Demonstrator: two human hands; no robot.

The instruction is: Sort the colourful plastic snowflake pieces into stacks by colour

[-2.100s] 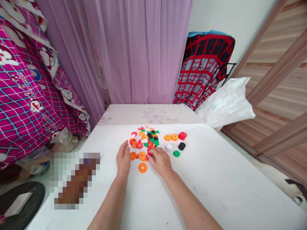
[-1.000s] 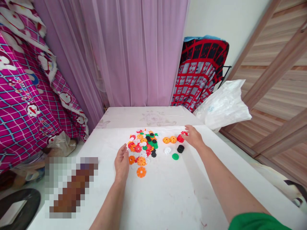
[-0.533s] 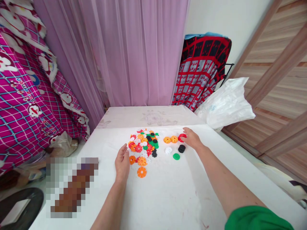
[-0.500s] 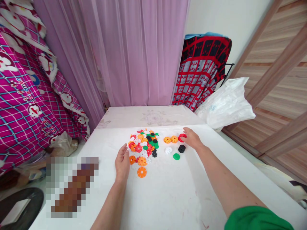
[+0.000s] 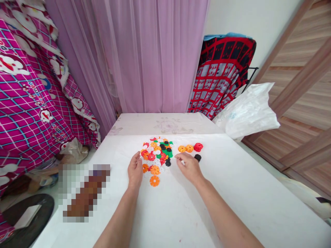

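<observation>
Toward the far edge of the bench [image 5: 165, 213], holds the left hand [image 5: 134, 170] open beside the left side of the mixed pile of notched discs [image 5: 157, 155], with fingers loosely together. Across the pile, near its right side, bends the right hand [image 5: 178, 160] into a loose curl, with thumb and forefinger slightly parted. Beyond that, lines up two orange stacks [image 5: 189, 148] with a red stack [image 5: 198, 147], nearer the right edge, and partly hides a black stack [image 5: 198, 157]. On the pile's near side, shows a single orange disc [image 5: 151, 181] lying flat.
</observation>
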